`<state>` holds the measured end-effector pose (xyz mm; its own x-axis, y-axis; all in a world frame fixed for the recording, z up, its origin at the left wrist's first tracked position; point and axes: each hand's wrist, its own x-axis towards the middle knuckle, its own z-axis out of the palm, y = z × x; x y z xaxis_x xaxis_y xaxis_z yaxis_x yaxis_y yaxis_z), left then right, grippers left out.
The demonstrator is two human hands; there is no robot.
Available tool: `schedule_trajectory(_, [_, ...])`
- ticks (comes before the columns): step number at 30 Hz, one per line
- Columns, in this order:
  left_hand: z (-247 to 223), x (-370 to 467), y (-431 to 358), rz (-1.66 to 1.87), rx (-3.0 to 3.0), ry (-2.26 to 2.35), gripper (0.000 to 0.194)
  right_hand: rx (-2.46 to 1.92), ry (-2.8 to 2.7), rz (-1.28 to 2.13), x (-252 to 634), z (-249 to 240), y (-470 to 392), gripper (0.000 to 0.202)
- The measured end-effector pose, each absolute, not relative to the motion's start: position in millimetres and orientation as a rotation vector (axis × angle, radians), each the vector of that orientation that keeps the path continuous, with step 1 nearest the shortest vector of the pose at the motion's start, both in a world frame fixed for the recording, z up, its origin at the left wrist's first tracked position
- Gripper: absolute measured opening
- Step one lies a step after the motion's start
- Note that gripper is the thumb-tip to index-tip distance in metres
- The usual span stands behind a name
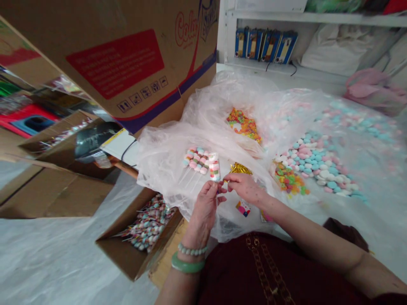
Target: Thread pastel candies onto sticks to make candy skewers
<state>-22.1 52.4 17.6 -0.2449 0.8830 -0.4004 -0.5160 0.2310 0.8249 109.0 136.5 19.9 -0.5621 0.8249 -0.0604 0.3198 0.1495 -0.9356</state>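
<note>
Our left hand [207, 202] pinches a wrapped candy stick [214, 168], fingers closed. At its two o'clock, our right hand [245, 186] pinches a gold tie [226, 181], fingertips together.

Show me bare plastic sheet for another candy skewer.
Bare, wrinkled plastic sheet lies left of the candy skewers and between them and the farther gummy rings. Crowded: around the left hand and right hand, by the gold strips, and rightward among pastel candies.
</note>
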Motion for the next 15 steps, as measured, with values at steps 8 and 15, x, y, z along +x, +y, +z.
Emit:
schedule_trajectory(8, [7, -17, 53, 1.197, 0.693, 1.332, 0.024, -1.209, -1.969, 1.618, 114, 15, 122, 0.030])
schedule_trajectory(15, [1, -14, 55, 1.292, 0.496, 1.220, 0.025, -1.247, -1.534, 2.021, 126, 10, 114, 0.022])
